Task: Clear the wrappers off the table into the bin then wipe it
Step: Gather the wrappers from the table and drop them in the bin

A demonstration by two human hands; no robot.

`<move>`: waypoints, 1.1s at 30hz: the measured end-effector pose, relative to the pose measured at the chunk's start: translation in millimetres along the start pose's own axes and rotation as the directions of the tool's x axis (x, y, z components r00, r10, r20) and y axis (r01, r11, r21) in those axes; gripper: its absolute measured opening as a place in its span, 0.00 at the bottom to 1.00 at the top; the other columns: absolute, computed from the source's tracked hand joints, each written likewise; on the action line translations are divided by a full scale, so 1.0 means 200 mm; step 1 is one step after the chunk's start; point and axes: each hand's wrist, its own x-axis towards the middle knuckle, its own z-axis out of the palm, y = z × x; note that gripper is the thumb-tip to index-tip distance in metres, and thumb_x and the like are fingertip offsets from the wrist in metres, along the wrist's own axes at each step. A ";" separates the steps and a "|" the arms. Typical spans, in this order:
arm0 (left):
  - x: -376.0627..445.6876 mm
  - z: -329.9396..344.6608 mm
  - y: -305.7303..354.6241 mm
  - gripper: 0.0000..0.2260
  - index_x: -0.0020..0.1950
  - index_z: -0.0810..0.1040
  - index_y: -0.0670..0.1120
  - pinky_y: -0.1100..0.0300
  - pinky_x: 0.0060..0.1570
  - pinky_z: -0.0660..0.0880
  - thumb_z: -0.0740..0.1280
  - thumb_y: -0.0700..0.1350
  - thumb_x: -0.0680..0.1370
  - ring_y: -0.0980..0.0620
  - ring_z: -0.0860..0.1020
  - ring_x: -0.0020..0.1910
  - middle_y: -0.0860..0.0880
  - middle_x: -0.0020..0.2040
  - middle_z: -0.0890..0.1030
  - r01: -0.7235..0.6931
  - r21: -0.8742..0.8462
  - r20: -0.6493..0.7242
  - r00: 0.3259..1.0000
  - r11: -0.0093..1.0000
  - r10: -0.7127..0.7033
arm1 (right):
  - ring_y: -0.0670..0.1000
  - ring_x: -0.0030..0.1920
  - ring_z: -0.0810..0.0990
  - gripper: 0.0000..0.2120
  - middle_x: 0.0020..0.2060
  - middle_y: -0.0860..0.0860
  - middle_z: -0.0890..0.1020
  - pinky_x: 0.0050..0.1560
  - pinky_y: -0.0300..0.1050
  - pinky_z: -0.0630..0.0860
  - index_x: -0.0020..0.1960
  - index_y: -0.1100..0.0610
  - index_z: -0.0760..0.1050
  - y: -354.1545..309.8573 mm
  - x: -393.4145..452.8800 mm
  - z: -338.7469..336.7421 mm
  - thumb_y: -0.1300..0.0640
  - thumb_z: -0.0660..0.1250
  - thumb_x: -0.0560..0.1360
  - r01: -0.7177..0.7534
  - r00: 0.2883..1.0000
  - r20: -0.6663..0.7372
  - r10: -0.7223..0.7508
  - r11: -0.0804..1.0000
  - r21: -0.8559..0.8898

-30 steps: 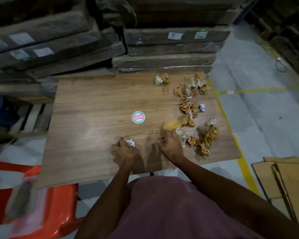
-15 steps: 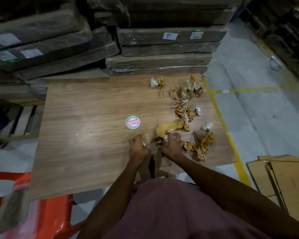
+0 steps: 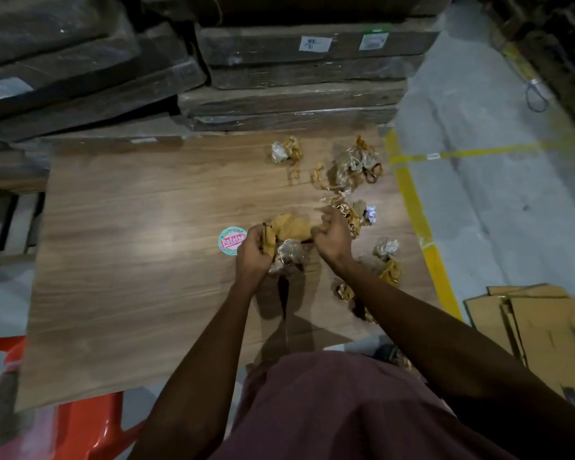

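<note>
The wooden table [image 3: 120, 260] fills the middle of the view, with wrapped dark slabs [image 3: 299, 78] stacked past its far edge, grey floor with a yellow line [image 3: 412, 200] to the right, flattened cardboard [image 3: 545, 320] at near right and an orange plastic chair [image 3: 87, 429] at near left. A round sticker [image 3: 232, 240] sits mid-table. Compared with half a second ago, both hands have moved farther up the table, past the sticker's level, and the camera has tipped so the table sits lower and closer. The mustard paper wrapper [image 3: 291, 227], which lay free on the table ahead of the hands, is now caught between them. The left hand [image 3: 253, 254] is closed, fingers curled tight on the wrapper's left end, with a silvery crumpled wrapper [image 3: 291, 255] just beside it. The right hand [image 3: 333, 240] has its fingers bunched together at the wrapper's right end. Loose gold and silver wrappers [image 3: 354, 166] remain scattered along the right side, from the far edge to the near right corner [image 3: 387, 260].
</note>
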 end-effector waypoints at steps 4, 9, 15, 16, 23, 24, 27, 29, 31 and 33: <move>0.12 -0.01 0.15 0.25 0.69 0.69 0.52 0.46 0.54 0.77 0.71 0.50 0.74 0.39 0.81 0.56 0.41 0.57 0.82 0.164 0.193 -0.035 0.986 0.967 -0.160 | 0.55 0.66 0.75 0.22 0.67 0.59 0.75 0.64 0.49 0.75 0.70 0.60 0.71 -0.20 0.26 0.04 0.62 0.69 0.77 0.071 0.996 0.062 -0.070 0.997 -0.013; 0.25 -0.03 0.23 0.24 0.75 0.65 0.48 0.45 0.61 0.74 0.64 0.48 0.79 0.37 0.77 0.64 0.40 0.65 0.78 0.353 0.257 -0.106 0.935 0.900 -0.337 | 0.60 0.69 0.74 0.28 0.69 0.59 0.74 0.68 0.52 0.73 0.74 0.58 0.70 -0.40 0.64 0.16 0.57 0.68 0.75 0.112 0.983 0.161 -0.092 0.986 -0.121; 0.27 -0.03 0.08 0.21 0.76 0.66 0.45 0.42 0.68 0.68 0.59 0.44 0.82 0.36 0.68 0.71 0.41 0.73 0.67 0.326 0.290 -0.076 0.945 0.900 -0.318 | 0.61 0.78 0.60 0.35 0.79 0.56 0.61 0.75 0.52 0.63 0.80 0.51 0.60 -0.51 0.93 0.28 0.51 0.69 0.76 0.125 0.970 0.238 -0.056 0.950 -0.287; 0.28 -0.03 0.08 0.22 0.77 0.65 0.45 0.42 0.70 0.67 0.59 0.46 0.82 0.36 0.67 0.72 0.40 0.74 0.65 0.327 0.279 -0.047 0.944 0.903 -0.328 | 0.61 0.78 0.58 0.36 0.80 0.55 0.58 0.74 0.51 0.62 0.81 0.50 0.58 -0.51 0.96 0.30 0.51 0.69 0.76 0.119 0.965 0.260 -0.039 0.945 -0.303; 0.31 -0.05 0.05 0.22 0.74 0.66 0.45 0.44 0.74 0.58 0.59 0.53 0.83 0.35 0.63 0.70 0.36 0.71 0.62 0.296 0.325 0.021 0.947 0.898 -0.320 | 0.63 0.73 0.63 0.36 0.75 0.57 0.62 0.69 0.59 0.68 0.80 0.44 0.58 -0.46 0.99 0.37 0.51 0.67 0.76 0.175 0.954 0.300 -0.031 0.866 -0.469; 0.32 -0.06 0.04 0.21 0.74 0.66 0.45 0.45 0.73 0.59 0.60 0.51 0.83 0.34 0.63 0.69 0.36 0.71 0.62 0.307 0.318 0.009 0.945 0.897 -0.326 | 0.62 0.72 0.64 0.34 0.73 0.57 0.62 0.68 0.59 0.68 0.79 0.44 0.61 -0.46 0.98 0.37 0.49 0.68 0.76 0.188 0.951 0.309 -0.033 0.854 -0.486; 0.33 -0.07 0.03 0.22 0.76 0.65 0.48 0.46 0.71 0.62 0.61 0.51 0.83 0.33 0.63 0.69 0.38 0.73 0.61 0.328 0.278 -0.007 0.941 0.903 -0.339 | 0.62 0.71 0.65 0.29 0.72 0.56 0.62 0.67 0.59 0.69 0.76 0.45 0.67 -0.43 0.92 0.39 0.48 0.68 0.76 0.219 0.935 0.354 -0.031 0.835 -0.505; 0.32 -0.07 0.04 0.23 0.77 0.64 0.48 0.46 0.73 0.59 0.62 0.50 0.83 0.34 0.63 0.70 0.38 0.73 0.61 0.306 0.293 0.000 0.947 0.906 -0.320 | 0.62 0.70 0.66 0.29 0.72 0.56 0.62 0.67 0.58 0.71 0.75 0.46 0.67 -0.39 0.85 0.40 0.48 0.68 0.76 0.255 0.924 0.379 -0.052 0.822 -0.508; 0.31 -0.06 0.04 0.24 0.77 0.64 0.47 0.46 0.73 0.57 0.61 0.51 0.82 0.36 0.63 0.70 0.37 0.73 0.62 0.272 0.321 0.007 0.957 0.907 -0.290 | 0.63 0.69 0.67 0.29 0.71 0.57 0.63 0.65 0.57 0.72 0.75 0.46 0.67 -0.35 0.73 0.39 0.49 0.68 0.76 0.288 0.917 0.390 -0.078 0.807 -0.515; 0.31 -0.06 0.03 0.25 0.77 0.63 0.46 0.44 0.73 0.57 0.59 0.54 0.81 0.36 0.62 0.71 0.37 0.73 0.62 0.241 0.340 0.020 0.965 0.909 -0.263 | 0.63 0.68 0.68 0.29 0.70 0.57 0.63 0.63 0.58 0.72 0.75 0.47 0.67 -0.30 0.61 0.39 0.48 0.69 0.75 0.297 0.913 0.399 -0.079 0.800 -0.521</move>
